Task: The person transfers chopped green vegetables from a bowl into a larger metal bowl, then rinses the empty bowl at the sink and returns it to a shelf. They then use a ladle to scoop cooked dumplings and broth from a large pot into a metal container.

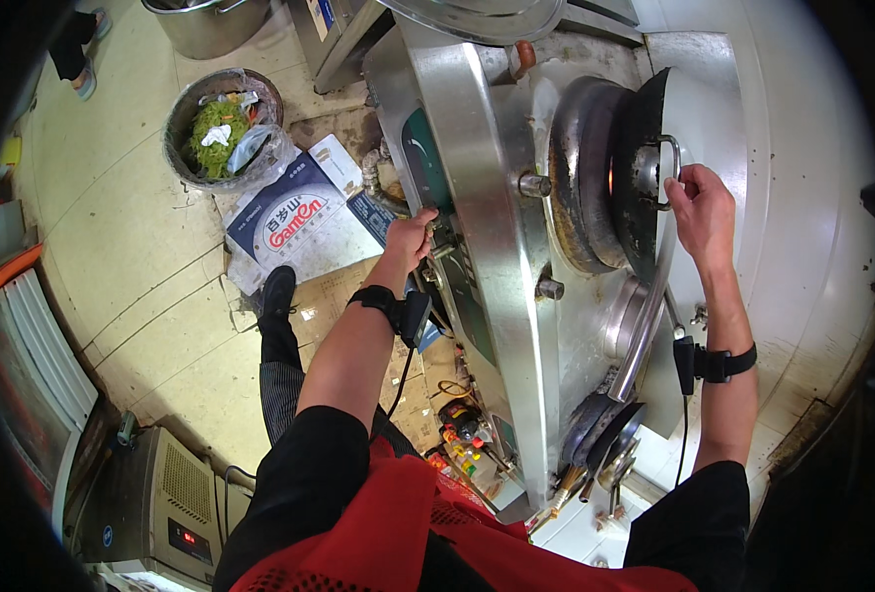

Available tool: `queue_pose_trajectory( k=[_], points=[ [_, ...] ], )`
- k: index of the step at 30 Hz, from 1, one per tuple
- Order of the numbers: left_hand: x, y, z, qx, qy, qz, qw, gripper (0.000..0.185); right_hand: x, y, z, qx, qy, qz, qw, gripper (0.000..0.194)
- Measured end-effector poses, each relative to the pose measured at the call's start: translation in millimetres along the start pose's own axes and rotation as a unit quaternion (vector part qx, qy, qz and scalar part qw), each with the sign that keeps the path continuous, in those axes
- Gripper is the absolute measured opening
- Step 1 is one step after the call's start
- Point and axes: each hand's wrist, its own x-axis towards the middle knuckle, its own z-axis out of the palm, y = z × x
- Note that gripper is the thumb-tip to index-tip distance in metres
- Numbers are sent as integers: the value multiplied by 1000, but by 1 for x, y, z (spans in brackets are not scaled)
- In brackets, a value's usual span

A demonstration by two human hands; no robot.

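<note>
My right hand (702, 211) has its fingers at the metal loop handle (675, 166) of a black wok (644, 177), which is tilted on a stove ring (585, 174); an orange glow shows between the two. Beside the hand a metal faucet pipe (641, 340) runs over the stove. My left hand (411, 237) is closed around a small valve or knob at the front panel (426, 159) of the steel stove (482, 185); the fingers hide most of that part. Both wrists carry black straps with small devices and cables.
A lined bin (259, 166) with green scraps stands on the floor near flattened cardboard (311, 229). Pans and ladles (615, 444) are at the stove's near end. A large steel pot (208, 33) and another person's legs (74, 52) are at the upper left; a metal-cased appliance (160, 496) is lower left.
</note>
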Motion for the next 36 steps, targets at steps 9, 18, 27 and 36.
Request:
queue_pose_trajectory(
  k=[9, 18, 27, 36],
  points=[
    [-5, 2, 4, 24, 12, 0, 1000, 22, -1, 2, 5, 16, 0, 16, 1000, 18],
    [-41, 35, -2, 70, 57, 32, 995, 44, -10, -8, 6, 27, 12, 10, 1000, 19],
    [-177, 116, 10, 227, 22, 57, 972, 20, -143, 82, -63, 81, -21, 242, 967, 40],
    [-293, 76, 141, 380, -175, 133, 899, 16, -211, 85, -15, 832, -28, 384, 399, 30]
  ],
)
